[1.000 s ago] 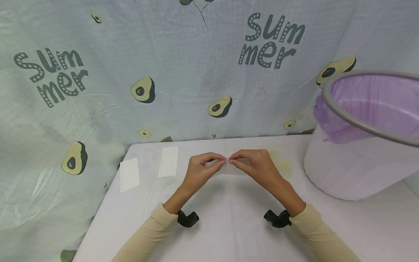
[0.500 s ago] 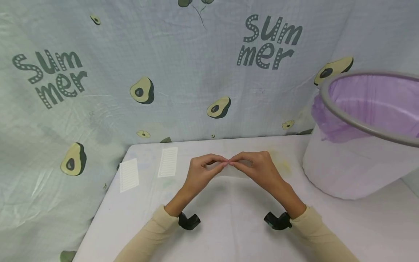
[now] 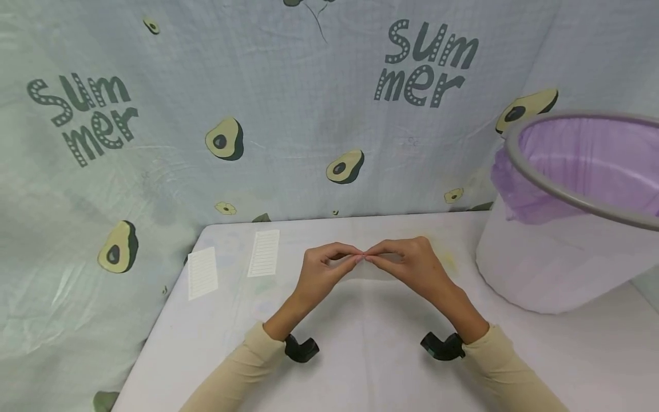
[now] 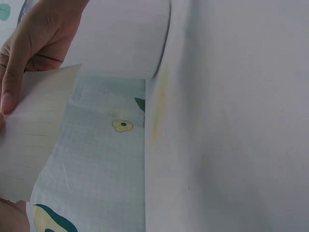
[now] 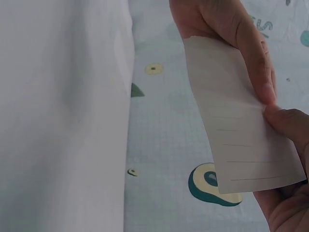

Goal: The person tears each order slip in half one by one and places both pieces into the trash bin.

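Observation:
A lined strip of paper (image 5: 241,135) is held up between both hands, above the table's far half. My left hand (image 3: 325,270) pinches its edge between thumb and fingertips, and my right hand (image 3: 414,268) pinches right beside it. The fingertips of the two hands meet in the head view. In the left wrist view, printed lines run across the same paper (image 4: 36,130), and one end has a ragged edge. From the head, the paper mostly hides behind the hands.
Two lined paper strips lie at the table's left, one (image 3: 203,273) near the edge and another (image 3: 264,253) farther in. A white bin (image 3: 546,266) with a purple liner (image 3: 592,151) stands at the right. A printed curtain (image 3: 288,114) hangs behind the white table (image 3: 355,366).
The fingertips, slightly apart one second ago, have come together. Both hands have shifted slightly to the right, still pinching the paper.

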Available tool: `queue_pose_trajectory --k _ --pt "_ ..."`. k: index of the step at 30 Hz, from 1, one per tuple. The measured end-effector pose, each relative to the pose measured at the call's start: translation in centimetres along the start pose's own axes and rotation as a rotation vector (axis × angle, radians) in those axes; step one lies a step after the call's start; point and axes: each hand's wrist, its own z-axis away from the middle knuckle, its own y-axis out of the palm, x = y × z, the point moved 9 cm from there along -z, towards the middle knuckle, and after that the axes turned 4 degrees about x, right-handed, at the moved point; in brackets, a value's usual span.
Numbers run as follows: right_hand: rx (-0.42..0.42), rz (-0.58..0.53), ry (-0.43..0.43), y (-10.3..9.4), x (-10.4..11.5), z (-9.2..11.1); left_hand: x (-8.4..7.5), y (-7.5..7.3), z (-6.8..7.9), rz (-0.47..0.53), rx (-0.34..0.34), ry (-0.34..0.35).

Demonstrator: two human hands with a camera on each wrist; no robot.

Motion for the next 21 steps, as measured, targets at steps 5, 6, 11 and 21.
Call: queue_pose_trajectory --k 5,6,11,21 --pt "-0.007 0.015 -0.007 -0.4 0.1 0.2 -0.1 0.4 -0.1 0.013 -0.008 0.002" --pt "-0.012 0.018 -0.011 -0.5 0.1 0.2 -0.1 0.5 -0.1 0.02 -0.01 0.002" --pt "-0.03 0.045 -0.016 -1.2 0.0 0.8 -0.3 1.3 -0.5 0.049 -0.016 0.014" --pt "-0.072 0.098 -0.044 -2.7 0.2 1.1 -1.0 2.2 -1.5 0.055 -0.014 0.039"
